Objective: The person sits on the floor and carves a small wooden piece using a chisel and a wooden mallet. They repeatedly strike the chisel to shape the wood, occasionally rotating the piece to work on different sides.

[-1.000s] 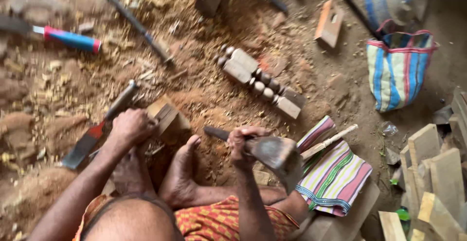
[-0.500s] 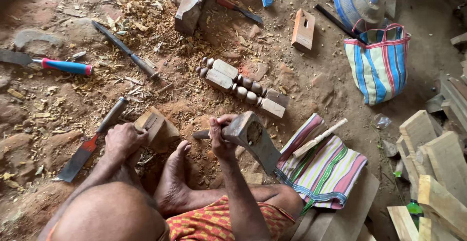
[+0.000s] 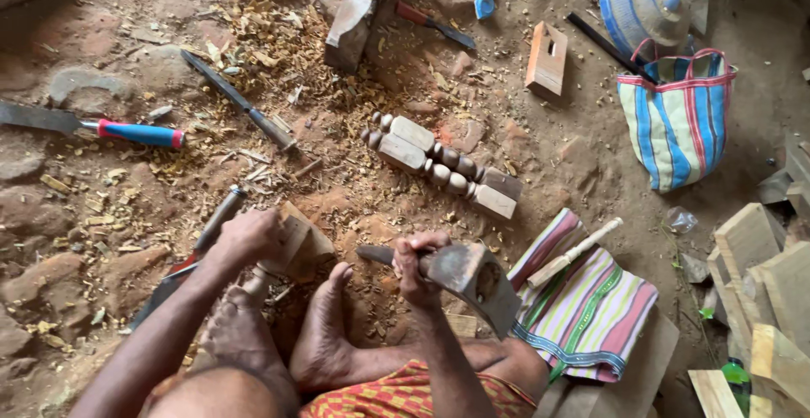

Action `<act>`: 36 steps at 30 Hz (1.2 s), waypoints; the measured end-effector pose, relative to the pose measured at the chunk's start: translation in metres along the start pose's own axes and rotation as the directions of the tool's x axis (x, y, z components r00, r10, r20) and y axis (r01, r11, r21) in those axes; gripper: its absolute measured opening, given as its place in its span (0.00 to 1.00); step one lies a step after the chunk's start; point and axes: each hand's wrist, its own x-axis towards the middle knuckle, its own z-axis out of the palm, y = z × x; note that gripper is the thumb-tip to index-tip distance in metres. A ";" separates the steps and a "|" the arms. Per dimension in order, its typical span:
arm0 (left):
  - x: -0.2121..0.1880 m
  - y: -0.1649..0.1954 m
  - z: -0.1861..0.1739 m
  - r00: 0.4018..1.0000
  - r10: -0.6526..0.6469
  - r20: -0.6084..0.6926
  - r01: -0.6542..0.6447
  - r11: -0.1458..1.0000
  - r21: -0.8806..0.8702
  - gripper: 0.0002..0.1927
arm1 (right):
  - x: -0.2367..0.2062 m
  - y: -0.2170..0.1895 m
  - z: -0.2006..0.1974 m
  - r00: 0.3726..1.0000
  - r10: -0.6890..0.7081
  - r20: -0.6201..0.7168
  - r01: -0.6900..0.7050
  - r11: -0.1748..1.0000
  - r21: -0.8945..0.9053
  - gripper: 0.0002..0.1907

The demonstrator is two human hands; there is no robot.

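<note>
Dirt floor (image 3: 101,215): left hand (image 3: 249,237) grips wood block (image 3: 299,241), right hand (image 3: 418,266) an adze (image 3: 472,279).

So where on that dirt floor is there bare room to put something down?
Bare earth lies between the turned wooden pieces and the striped bag, and at the far left below the blue-handled tool. It is crowded around the left hand on the wood block, and amid the chips near the long chisel.

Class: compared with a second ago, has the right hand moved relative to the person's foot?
Cannot tell: the right hand, gripping the adze, sits beside the foot throughout; the camera itself shifted.
</note>
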 end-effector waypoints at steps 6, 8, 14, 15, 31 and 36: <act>0.016 -0.007 0.017 0.968 0.223 -0.116 -0.202 0.964 0.171 0.10 | 0.004 0.001 0.003 0.997 -0.067 -0.030 0.066 0.998 -0.016 0.11; 0.014 -0.008 0.019 0.977 0.201 -0.077 -0.189 0.972 0.136 0.13 | 0.005 -0.004 0.004 0.998 -0.030 -0.046 0.030 1.000 -0.009 0.11; 0.008 -0.027 -0.007 0.915 0.339 -0.220 -0.286 0.928 0.239 0.10 | 0.014 -0.012 0.006 0.991 -0.136 0.003 0.136 0.990 0.027 0.13; 0.007 -0.033 -0.016 0.836 0.451 -0.312 -0.382 0.887 0.259 0.07 | 0.014 -0.012 0.006 0.990 -0.138 0.001 0.138 0.990 0.035 0.14; -0.036 -0.015 -0.024 0.585 0.406 -0.702 -0.793 0.107 -0.600 0.17 | 0.018 -0.015 0.013 0.985 -0.159 0.071 0.160 0.987 -0.010 0.21; -0.024 -0.018 -0.014 0.610 0.358 -0.707 -0.780 0.118 -0.614 0.18 | 0.023 -0.011 0.007 0.984 -0.156 0.086 0.157 0.987 -0.012 0.20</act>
